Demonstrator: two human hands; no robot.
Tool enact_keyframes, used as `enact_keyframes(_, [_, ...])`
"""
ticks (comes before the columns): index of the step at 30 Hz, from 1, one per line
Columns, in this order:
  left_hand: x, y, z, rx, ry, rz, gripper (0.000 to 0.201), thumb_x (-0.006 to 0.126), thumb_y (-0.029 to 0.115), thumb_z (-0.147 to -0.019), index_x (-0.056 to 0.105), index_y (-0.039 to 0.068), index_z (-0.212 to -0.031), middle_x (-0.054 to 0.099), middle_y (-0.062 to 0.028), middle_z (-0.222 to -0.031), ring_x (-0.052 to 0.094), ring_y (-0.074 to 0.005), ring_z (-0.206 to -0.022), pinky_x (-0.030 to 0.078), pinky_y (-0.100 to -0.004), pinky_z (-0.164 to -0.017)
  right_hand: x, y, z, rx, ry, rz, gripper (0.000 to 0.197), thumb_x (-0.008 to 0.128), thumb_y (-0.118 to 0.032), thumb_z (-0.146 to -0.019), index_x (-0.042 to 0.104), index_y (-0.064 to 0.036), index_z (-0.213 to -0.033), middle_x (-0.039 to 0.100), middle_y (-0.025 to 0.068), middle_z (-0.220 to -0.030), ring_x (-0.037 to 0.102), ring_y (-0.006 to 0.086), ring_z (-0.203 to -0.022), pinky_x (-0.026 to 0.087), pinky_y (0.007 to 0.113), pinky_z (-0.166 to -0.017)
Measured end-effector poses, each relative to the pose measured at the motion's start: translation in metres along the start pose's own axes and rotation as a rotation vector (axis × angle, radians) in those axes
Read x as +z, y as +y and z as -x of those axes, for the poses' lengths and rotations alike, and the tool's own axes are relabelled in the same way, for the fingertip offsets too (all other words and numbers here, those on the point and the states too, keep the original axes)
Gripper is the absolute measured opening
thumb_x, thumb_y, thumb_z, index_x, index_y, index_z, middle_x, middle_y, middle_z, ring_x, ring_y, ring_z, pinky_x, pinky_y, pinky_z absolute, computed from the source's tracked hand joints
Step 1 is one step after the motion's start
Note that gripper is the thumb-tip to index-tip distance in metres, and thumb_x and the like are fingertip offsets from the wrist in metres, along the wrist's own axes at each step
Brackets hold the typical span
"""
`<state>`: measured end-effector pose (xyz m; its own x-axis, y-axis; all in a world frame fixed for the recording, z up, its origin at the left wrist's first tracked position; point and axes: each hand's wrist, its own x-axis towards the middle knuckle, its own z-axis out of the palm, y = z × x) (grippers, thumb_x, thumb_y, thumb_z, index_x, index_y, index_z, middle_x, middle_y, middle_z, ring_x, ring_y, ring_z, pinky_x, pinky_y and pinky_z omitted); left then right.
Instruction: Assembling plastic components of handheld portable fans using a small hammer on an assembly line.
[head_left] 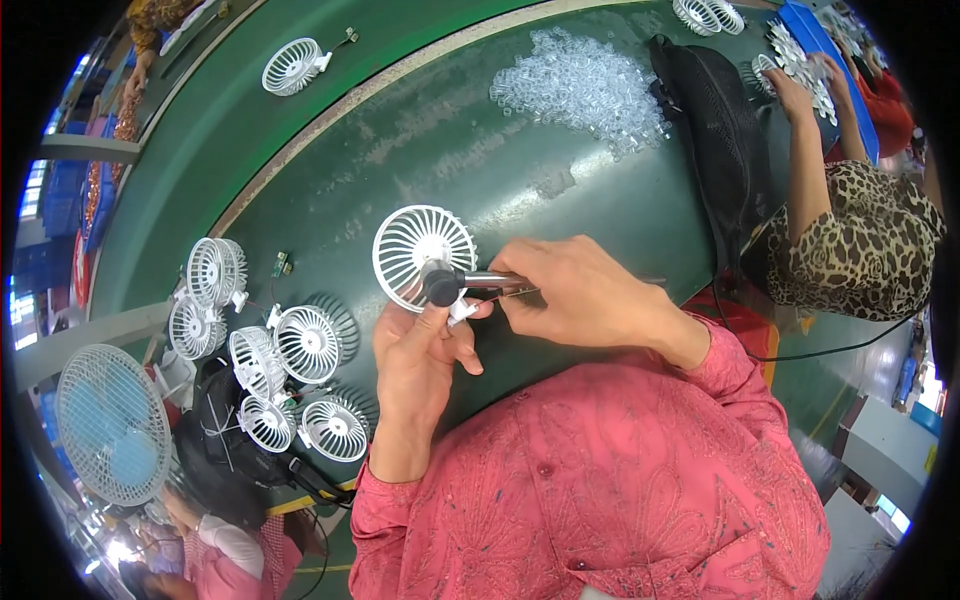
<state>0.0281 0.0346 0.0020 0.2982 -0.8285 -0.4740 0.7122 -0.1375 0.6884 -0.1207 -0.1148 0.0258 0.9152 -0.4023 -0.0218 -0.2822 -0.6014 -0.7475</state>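
My left hand (412, 365) is closed round the neck of a white plastic fan cage (395, 262), whose round slatted front tilts up. Over the cage's lower edge lies the round black end of a metal-shafted tool (443, 285). My right hand (585, 295) is closed on that shaft, and a thin dark end shows beyond the hand. A short reddish wire (505, 293) runs from the cage's neck to my right fingertips. What the fingers pinch underneath is partly hidden.
Several white fan cages (308, 344) with small circuit boards stand at left beside a black bag (215, 430). Small clear plastic pieces (580, 90) are heaped at the far side. A dark mesh bag (715, 130) lies at right, near a co-worker's arms (808, 170). Another cage (292, 67) lies far left.
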Motion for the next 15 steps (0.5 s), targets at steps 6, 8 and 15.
enact_keyframes(6, [0.002, 0.002, -0.002, -0.029, 0.035, 0.009, 0.032, 0.058, 0.016, -0.095, 0.05, -0.004, -0.119, 0.067, -0.022, -0.091, 0.055, -0.0143, -0.055, 0.05, -0.0275, -0.042, -0.014, 0.001, 0.0, 0.322, -0.044, -0.34, 0.021, 0.072, -0.014, -0.083, 0.067, -0.0009, -0.098, 0.063, 0.0063, -0.069, 0.057, 0.0103, -0.059, 0.044, 0.03, -0.055])
enact_keyframes(8, [0.003, 0.001, -0.002, -0.024, 0.046, 0.005, 0.031, 0.058, 0.016, -0.095, 0.05, -0.004, -0.117, 0.067, -0.0217, -0.091, 0.055, -0.0142, -0.056, 0.05, -0.0273, -0.042, -0.009, -0.001, -0.001, 0.275, 0.046, -0.327, 0.018, 0.07, -0.014, -0.083, 0.064, 0.0001, -0.093, 0.061, 0.0108, -0.069, 0.058, 0.0211, -0.06, 0.045, 0.035, -0.056])
enact_keyframes(15, [0.004, -0.004, -0.002, -0.019, 0.114, 0.221, 0.019, 0.054, 0.01, -0.094, 0.054, -0.004, -0.107, 0.06, -0.0152, -0.084, 0.058, -0.0184, -0.06, 0.049, -0.0315, -0.04, 0.011, -0.014, 0.006, -0.159, 0.165, -0.034, 0.014, 0.066, -0.01, -0.085, 0.059, -0.0054, -0.097, 0.06, 0.0097, -0.094, 0.063, 0.0333, -0.074, 0.053, 0.043, -0.058])
